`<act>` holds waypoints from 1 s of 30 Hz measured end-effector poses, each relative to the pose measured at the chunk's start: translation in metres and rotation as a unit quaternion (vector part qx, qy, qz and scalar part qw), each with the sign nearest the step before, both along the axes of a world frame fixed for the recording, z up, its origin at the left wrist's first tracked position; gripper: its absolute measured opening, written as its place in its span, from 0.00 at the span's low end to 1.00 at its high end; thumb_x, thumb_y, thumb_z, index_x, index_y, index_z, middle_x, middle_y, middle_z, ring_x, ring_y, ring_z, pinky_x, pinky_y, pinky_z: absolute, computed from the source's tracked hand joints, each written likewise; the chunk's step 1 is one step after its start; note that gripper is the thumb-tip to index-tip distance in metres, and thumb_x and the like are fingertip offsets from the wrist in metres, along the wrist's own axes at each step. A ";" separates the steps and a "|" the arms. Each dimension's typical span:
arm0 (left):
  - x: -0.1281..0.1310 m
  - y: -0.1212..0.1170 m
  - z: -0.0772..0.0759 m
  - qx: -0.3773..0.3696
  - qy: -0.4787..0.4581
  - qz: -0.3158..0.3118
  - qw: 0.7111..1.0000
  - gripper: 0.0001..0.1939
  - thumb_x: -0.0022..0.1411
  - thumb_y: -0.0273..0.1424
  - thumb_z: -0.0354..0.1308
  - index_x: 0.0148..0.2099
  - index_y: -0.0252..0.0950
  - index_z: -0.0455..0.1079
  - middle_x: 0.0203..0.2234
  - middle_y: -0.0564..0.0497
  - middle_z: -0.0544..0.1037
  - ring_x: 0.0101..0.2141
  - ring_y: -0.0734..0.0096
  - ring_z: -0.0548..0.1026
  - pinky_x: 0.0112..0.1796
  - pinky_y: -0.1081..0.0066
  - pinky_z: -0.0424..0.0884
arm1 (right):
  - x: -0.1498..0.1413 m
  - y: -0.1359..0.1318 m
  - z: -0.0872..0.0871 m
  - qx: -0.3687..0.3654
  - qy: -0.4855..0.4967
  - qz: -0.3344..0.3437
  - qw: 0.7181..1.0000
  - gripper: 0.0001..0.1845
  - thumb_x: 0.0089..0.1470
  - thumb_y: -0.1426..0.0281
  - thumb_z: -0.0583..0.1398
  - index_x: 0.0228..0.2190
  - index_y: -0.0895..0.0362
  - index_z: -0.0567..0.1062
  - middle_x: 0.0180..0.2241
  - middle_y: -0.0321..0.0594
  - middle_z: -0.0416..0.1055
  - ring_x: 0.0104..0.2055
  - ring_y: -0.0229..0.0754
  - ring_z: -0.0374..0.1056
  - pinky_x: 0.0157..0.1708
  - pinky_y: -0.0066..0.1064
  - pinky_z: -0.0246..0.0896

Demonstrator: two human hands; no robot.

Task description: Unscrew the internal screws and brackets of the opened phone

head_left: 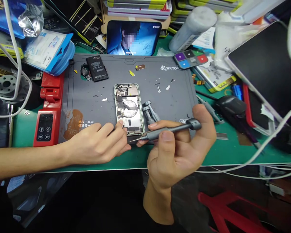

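Observation:
An opened smartphone (133, 121) lies on the grey work mat (87, 100), its inner boards and a round silver patch showing. My left hand (104, 142) has its fingers bent together at the phone's lower left corner, gripping the edge; the fingertips are partly hidden. In my right hand (177, 152) a grey precision screwdriver (162, 132) is held nearly level, its thin tip pointing left, just below the phone's bottom edge. Two similar grey screwdrivers (150, 111) lie against the phone's right side. A black battery (97, 68) sits at the mat's upper left.
Small metal parts (158, 88) and bits are scattered over the mat. A red device (47, 126) with touch buttons stands at left. Behind the mat a phone (133, 38) plays a video. At right are a tablet-like panel (264, 64) and a white cable (269, 142).

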State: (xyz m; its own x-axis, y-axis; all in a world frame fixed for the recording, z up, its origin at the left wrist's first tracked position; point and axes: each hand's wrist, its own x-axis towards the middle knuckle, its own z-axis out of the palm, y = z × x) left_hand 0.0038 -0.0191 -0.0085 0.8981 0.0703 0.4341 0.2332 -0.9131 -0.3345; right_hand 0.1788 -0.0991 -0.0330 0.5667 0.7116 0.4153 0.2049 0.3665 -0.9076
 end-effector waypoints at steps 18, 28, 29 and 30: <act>-0.004 -0.004 0.002 0.059 -0.020 -0.041 0.997 0.22 0.73 0.38 0.59 0.46 0.20 0.81 0.40 0.30 0.84 0.32 0.65 0.81 0.22 0.73 0.67 | -0.002 0.030 0.004 0.063 -0.276 0.013 0.959 0.42 0.58 0.79 0.64 0.68 0.43 0.60 0.59 0.46 0.69 0.42 0.40 0.77 0.29 0.29 0.79; -0.005 -0.006 0.000 0.058 -0.006 -0.036 0.998 0.23 0.75 0.40 0.57 0.44 0.22 0.81 0.38 0.31 0.84 0.27 0.70 0.76 0.21 0.73 0.63 | -0.009 0.039 0.004 0.018 -0.291 0.049 0.955 0.41 0.61 0.78 0.63 0.67 0.37 0.60 0.64 0.42 0.66 0.44 0.40 0.78 0.31 0.32 0.81; -0.004 -0.006 -0.001 0.057 -0.004 -0.036 0.998 0.23 0.75 0.40 0.57 0.44 0.21 0.81 0.38 0.31 0.84 0.27 0.70 0.76 0.21 0.73 0.63 | -0.009 0.039 0.004 0.014 -0.287 0.049 0.957 0.41 0.60 0.79 0.63 0.67 0.37 0.60 0.64 0.42 0.66 0.44 0.41 0.78 0.31 0.33 0.81; -0.004 -0.005 0.000 0.056 -0.003 -0.036 0.998 0.23 0.75 0.40 0.57 0.44 0.21 0.81 0.37 0.31 0.85 0.27 0.70 0.77 0.21 0.74 0.63 | -0.010 0.039 0.004 0.012 -0.283 0.050 0.958 0.41 0.60 0.79 0.63 0.67 0.37 0.60 0.64 0.42 0.66 0.44 0.41 0.78 0.31 0.33 0.81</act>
State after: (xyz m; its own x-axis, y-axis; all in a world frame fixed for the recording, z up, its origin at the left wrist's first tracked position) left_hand -0.0005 -0.0245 -0.0088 0.8961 -0.0442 0.4417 0.1705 -0.8845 -0.4344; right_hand 0.1692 -0.0604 -0.0294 0.1747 0.7371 0.6529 0.6248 0.4295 -0.6520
